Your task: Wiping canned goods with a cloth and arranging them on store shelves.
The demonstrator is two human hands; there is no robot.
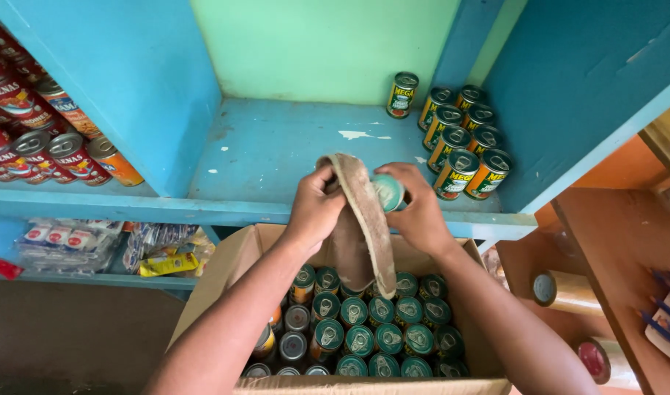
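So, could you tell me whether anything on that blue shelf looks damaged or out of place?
The blue painted wooden shelf has chipped paint, with pale bare patches near its middle. One green-labelled tin can stands alone, apart from the neat double row of matching cans. Nothing looks spilled or tipped over.

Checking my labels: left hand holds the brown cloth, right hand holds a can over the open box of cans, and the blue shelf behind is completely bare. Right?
Not quite. The head view shows the blue shelf is not bare: green-labelled cans stand at its right end. The rest holds: left hand holds the brown cloth, right hand holds a can over the open box.
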